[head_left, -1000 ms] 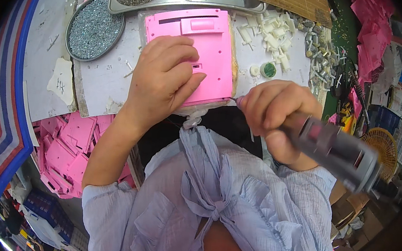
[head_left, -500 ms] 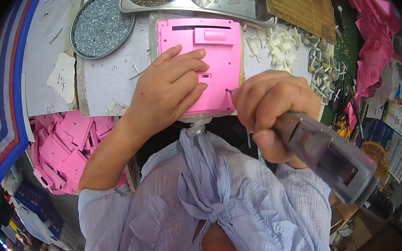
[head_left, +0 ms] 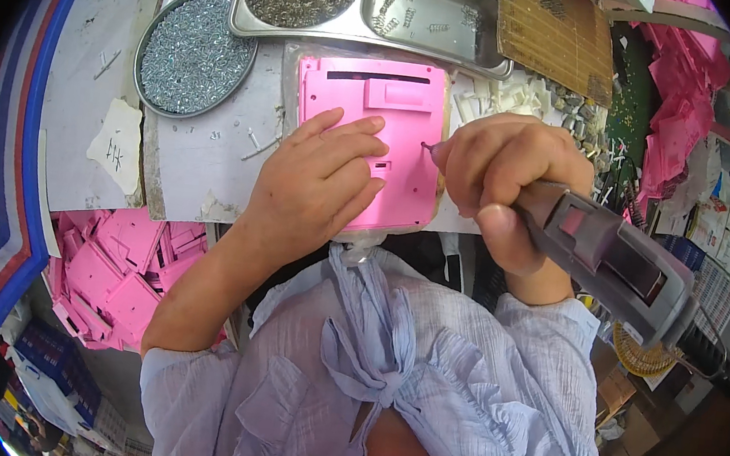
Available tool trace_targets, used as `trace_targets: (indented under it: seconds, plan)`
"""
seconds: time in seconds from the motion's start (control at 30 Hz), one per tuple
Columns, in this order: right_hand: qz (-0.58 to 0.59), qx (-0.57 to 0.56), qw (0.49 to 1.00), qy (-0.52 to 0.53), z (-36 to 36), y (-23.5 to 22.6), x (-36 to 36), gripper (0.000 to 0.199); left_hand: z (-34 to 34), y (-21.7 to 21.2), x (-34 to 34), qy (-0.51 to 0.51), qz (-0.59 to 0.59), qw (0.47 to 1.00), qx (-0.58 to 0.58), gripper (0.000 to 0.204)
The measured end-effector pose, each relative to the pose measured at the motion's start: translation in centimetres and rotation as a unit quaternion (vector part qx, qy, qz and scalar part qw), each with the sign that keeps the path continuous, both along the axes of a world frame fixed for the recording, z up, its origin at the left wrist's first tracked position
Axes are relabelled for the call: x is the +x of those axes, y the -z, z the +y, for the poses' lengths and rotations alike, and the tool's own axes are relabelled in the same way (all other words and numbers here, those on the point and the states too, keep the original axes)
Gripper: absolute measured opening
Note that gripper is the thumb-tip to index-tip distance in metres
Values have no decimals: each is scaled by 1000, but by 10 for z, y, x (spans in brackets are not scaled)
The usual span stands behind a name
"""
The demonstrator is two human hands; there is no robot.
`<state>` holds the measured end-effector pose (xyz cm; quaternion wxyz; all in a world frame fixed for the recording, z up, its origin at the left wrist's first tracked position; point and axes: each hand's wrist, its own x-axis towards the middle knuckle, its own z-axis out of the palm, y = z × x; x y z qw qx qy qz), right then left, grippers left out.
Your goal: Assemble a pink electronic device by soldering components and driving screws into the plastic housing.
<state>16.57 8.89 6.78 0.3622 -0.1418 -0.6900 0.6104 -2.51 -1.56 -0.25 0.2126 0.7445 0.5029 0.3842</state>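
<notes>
A flat pink plastic panel (head_left: pixel 406 130) with a long slot near its far edge and small holes lies on a padded, plastic-wrapped base (head_left: pixel 289 86). My left hand (head_left: pixel 322 170) lies flat across the panel's left side, fingers spread toward its middle. In my right hand (head_left: pixel 512 181) is a grey electric screwdriver (head_left: pixel 611 258), its cable running off to the lower right. The driver's tip, which comes out beside my index finger, is at the panel's right side, over or at a small hole; I cannot tell whether a screw is on it.
A round tray of small screws (head_left: pixel 196 54) stands left of the panel. Beyond it is a metal tray (head_left: pixel 428 48) of springs. White plastic parts (head_left: pixel 521 97) and metal pieces (head_left: pixel 586 118) lie at the right. A heap of pink panels (head_left: pixel 125 270) sits below the table's left edge.
The view has shifted, so the table appears lower. My right hand with the screwdriver has moved up along the panel's right side, from a lower spot to a higher one. My left hand stays on the panel.
</notes>
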Motion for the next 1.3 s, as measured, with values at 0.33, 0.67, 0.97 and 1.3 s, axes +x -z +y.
trace_targets:
  seconds: [0.33, 0.67, 0.97, 1.3]
  plan:
    - [67, -7, 997, -44, 65, -1, -17, 23, 1, 0, -2, 4, 23, 1000, 1, 13]
    - [31, -58, 996, -67, 77, 16, -28, 23, 1, -2, -1, 0, -9, 1000, -21, 15]
    - [119, -93, 973, -177, 24, -43, -35, 28, -14, -7, -10, -83, -116, 990, -19, 11]
    - [107, -122, 975, -151, 8, -40, -67, 26, -20, -11, -31, -119, -103, 988, -2, 16]
